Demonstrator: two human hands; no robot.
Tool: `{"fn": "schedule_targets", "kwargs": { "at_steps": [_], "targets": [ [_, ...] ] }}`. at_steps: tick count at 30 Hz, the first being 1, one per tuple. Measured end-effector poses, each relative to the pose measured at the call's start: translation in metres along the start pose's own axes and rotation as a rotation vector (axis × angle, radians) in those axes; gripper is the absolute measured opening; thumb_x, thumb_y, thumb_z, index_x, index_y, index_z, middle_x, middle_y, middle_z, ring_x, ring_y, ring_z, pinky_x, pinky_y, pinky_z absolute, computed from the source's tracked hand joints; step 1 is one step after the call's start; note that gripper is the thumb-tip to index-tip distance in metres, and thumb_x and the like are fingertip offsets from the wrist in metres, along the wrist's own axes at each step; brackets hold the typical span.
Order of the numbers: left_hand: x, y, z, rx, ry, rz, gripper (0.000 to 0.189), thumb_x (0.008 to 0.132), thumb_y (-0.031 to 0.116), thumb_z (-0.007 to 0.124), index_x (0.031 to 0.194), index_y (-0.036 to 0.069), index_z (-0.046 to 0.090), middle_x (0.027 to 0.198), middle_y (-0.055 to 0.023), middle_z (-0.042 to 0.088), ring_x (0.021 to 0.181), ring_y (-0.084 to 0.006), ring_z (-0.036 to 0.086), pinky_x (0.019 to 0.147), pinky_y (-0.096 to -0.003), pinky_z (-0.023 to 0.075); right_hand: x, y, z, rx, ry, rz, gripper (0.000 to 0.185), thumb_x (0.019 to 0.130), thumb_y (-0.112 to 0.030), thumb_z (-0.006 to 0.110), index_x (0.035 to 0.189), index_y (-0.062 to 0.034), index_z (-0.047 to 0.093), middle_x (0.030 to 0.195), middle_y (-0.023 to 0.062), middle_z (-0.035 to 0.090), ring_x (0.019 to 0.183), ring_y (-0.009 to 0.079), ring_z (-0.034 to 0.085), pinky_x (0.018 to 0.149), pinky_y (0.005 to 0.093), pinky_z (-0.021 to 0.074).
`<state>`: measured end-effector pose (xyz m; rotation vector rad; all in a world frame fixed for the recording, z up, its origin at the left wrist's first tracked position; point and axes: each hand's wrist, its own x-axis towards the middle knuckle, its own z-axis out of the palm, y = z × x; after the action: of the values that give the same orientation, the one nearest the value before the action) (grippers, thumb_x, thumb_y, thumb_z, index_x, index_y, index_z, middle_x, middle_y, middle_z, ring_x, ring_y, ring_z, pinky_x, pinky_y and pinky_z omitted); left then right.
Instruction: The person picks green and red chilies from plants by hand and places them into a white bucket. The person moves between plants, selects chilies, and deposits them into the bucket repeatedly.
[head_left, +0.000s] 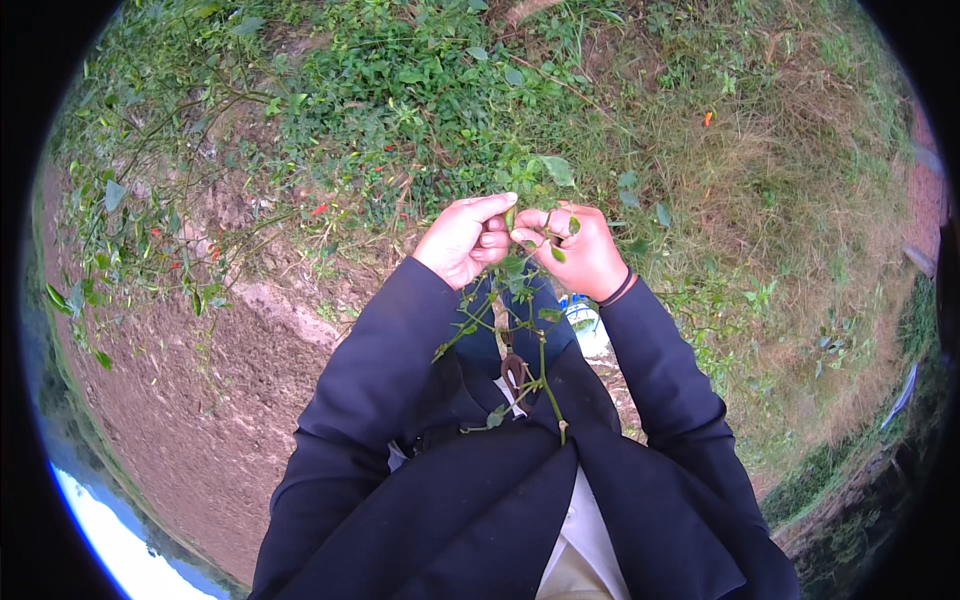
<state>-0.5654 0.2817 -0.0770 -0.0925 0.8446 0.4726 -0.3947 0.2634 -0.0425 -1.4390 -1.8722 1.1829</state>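
A cut or broken branch of a chili plant (541, 352) stands upright before my dark jacket, its leafy upper end at my hands. A small green chili pepper (510, 218) lies between my fingertips. My left hand (471, 238) has its thumb and curled fingers at the pepper's left side. My right hand (574, 247), with a dark band at the wrist, pinches among the leaves at the pepper's right side. Which hand bears the pepper's weight, I cannot tell.
Chili plants with red chilies (215, 253) and green ones grow at the left, over bare brown soil (187, 420). Dense weeds (420, 67) stand ahead, dry grass (780, 195) at the right. A white container (592, 337) is partly hidden beneath my right forearm.
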Motion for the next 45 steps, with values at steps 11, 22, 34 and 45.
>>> {"fn": "schedule_targets", "kwargs": {
  "at_steps": [11, 22, 34, 45],
  "targets": [
    [-0.022, 0.015, -0.013, 0.055, -0.227, -0.201, 0.026, 0.093, 0.023, 0.047, 0.074, 0.006, 0.045, 0.061, 0.0027, 0.038, 0.047, -0.0036, 0.031, 0.037, -0.0164, 0.0223, -0.001, 0.001, 0.005, -0.206, 0.07, -0.151, 0.008, 0.071, -0.009, 0.065, 0.072, -0.0073, 0.058, 0.066, 0.006, 0.053, 0.055, 0.0258, 0.056, 0.047, 0.0352, 0.0453],
    [-0.073, -0.027, 0.03, 0.576, 0.016, 0.368, 0.021, 0.09, 0.02, 0.054, 0.082, 0.003, 0.062, 0.071, 0.0021, 0.054, 0.062, -0.0039, 0.046, 0.056, -0.0187, 0.0374, -0.007, -0.018, 0.004, -0.535, 0.13, -0.099, 0.011, 0.068, -0.005, 0.067, 0.078, -0.0055, 0.062, 0.07, 0.007, 0.058, 0.052, 0.0246, 0.058, 0.045, 0.0323, 0.0468],
    [-0.037, -0.015, 0.024, 0.967, -0.339, 0.82, 0.016, 0.086, 0.011, 0.056, 0.09, -0.002, 0.064, 0.075, -0.0064, 0.059, 0.066, -0.0159, 0.054, 0.061, -0.0276, 0.044, -0.016, -0.006, -0.004, -0.438, 0.169, -0.124, 0.015, 0.065, -0.013, 0.069, 0.077, -0.0071, 0.061, 0.071, 0.0055, 0.057, 0.052, 0.0241, 0.057, 0.044, 0.0319, 0.0463],
    [-0.051, 0.008, 0.008, 0.506, -0.65, 0.513, 0.04, 0.088, 0.035, 0.047, 0.091, -0.003, 0.06, 0.084, -0.0094, 0.059, 0.053, -0.0098, 0.044, 0.05, -0.0239, 0.0358, -0.012, 0.009, -0.037, -0.202, 0.165, 0.129, 0.007, 0.072, -0.004, 0.065, 0.079, -0.0055, 0.065, 0.065, 0.0074, 0.06, 0.053, 0.023, 0.055, 0.051, 0.0297, 0.0449]
  ]
}}
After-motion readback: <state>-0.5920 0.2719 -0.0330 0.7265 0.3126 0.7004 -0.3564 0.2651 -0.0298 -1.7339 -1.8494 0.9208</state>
